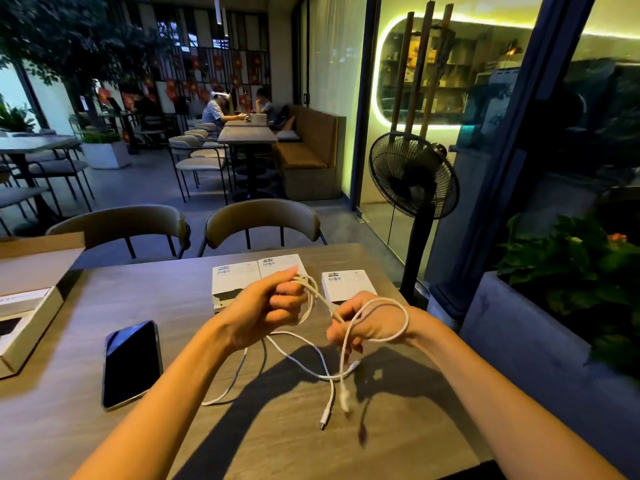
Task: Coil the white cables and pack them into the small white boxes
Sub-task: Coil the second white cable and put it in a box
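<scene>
My left hand (273, 306) is raised above the table and grips one end of a white cable (313, 296) in its curled fingers. My right hand (363, 323) holds the same cable, which loops once around the hand and wrist. The loose length hangs down and its plug (345, 398) dangles near the tabletop. A second white cable (298, 358) lies slack on the table under my hands, its plug (325, 419) toward me. Three small white boxes lie flat behind my hands: two side by side (239, 280) (277, 266) and one to the right (346, 284).
A dark phone (131, 363) lies face up on the wooden table (104, 427) at my left. An open cardboard box (24, 320) sits at the left edge. Two chairs (263, 220) stand across the table, and a standing fan (414, 178) is off its right corner.
</scene>
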Demonstrator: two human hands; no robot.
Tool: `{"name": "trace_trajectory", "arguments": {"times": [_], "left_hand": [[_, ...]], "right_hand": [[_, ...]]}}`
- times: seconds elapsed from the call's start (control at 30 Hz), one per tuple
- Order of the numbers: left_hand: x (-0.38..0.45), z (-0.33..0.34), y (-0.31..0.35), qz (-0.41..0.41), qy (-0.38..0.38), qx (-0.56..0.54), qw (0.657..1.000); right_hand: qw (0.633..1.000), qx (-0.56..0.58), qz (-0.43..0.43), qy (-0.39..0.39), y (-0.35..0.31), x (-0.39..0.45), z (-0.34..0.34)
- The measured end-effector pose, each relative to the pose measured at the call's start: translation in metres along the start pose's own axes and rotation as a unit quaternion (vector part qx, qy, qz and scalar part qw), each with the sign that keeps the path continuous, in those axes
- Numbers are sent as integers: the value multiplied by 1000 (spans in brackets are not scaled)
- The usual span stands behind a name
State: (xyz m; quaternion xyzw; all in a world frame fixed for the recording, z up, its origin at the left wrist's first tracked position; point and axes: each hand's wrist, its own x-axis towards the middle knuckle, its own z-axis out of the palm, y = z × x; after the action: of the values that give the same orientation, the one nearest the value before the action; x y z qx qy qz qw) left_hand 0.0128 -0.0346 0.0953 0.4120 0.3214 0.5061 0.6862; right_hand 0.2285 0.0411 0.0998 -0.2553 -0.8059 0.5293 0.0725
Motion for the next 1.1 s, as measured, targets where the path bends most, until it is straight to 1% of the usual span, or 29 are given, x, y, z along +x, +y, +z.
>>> {"name": "trace_trajectory", "arguments": {"times": [0.07, 0.13, 0.17, 0.27, 0.3, 0.33, 0.37, 0.4, 0.43, 0.47, 0.5, 0.53, 0.57, 0.6, 0.63, 0.67, 0.7, 0.73, 0.77, 0.87, 0.9, 0.97, 1.03, 1.1], "left_hand": [[4, 6, 0, 28, 4, -73, 997], [8, 13, 1, 51, 15, -156, 986], [11, 13, 1, 64, 26, -177, 982], [18, 9, 2, 78, 73, -170, 980], [19, 6, 3, 78, 95, -156, 980], [20, 3, 4, 77, 118, -140, 980], [21, 1, 4, 76, 141, -121, 980], [21, -1, 5, 74, 161, -105, 979], [21, -2, 5, 72, 175, -96, 977], [21, -2, 6, 71, 183, -94, 976], [21, -3, 6, 71, 189, -92, 975], [21, -2, 7, 70, 192, -85, 975], [20, -1, 6, 70, 193, -76, 976], [20, -1, 6, 69, 192, -65, 977], [19, 0, 5, 68, 190, -52, 978], [18, 2, 5, 65, 186, -37, 980], [17, 4, 5, 60, 180, -25, 982], [16, 7, 5, 55, 169, -21, 984], [15, 10, 6, 52, 153, -23, 987], [10, 18, 11, 57, 105, -37, 992], [9, 19, 13, 63, 93, -50, 992], [9, 21, 16, 78, 70, -105, 989], [8, 21, 18, 99, 65, -153, 981], [8, 22, 19, 125, 76, -147, 978]], "right_hand": [[997, 51, -8, 59, -1, 3, 0], [988, 121, -10, 92, -4, 6, 0], [981, 160, -2, 105, -6, 7, -1], [958, 235, 45, 161, -1, 13, -4], [955, 226, 69, 178, 4, 15, -5], [961, 184, 93, 187, 9, 14, -6], [969, 125, 122, 175, 11, 12, -7], [976, 67, 153, 138, 12, 9, -6], [980, 25, 177, 86, 11, 4, -5], [983, -1, 182, 36, 9, 0, -2], [986, -9, 166, 7, 8, -2, 0], [991, -6, 131, 3, 5, -2, 3], [996, -11, 83, 31, 1, -1, 8], [995, -27, 31, 94, -5, 2, 13], [981, -63, -23, 181, -11, 6, 18], [954, -104, -80, 270, -17, 8, 21], [924, -141, -127, 331, -22, 11, 23], [904, -169, -157, 360, -24, 15, 23], [899, -186, -159, 363, -25, 19, 23], [923, -173, -109, 326, -21, 34, 25], [927, -161, -101, 324, -20, 37, 26], [941, -97, -81, 315, -18, 40, 28], [958, -32, -48, 280, -17, 41, 33], [972, -5, -18, 235, -17, 40, 40]]}}
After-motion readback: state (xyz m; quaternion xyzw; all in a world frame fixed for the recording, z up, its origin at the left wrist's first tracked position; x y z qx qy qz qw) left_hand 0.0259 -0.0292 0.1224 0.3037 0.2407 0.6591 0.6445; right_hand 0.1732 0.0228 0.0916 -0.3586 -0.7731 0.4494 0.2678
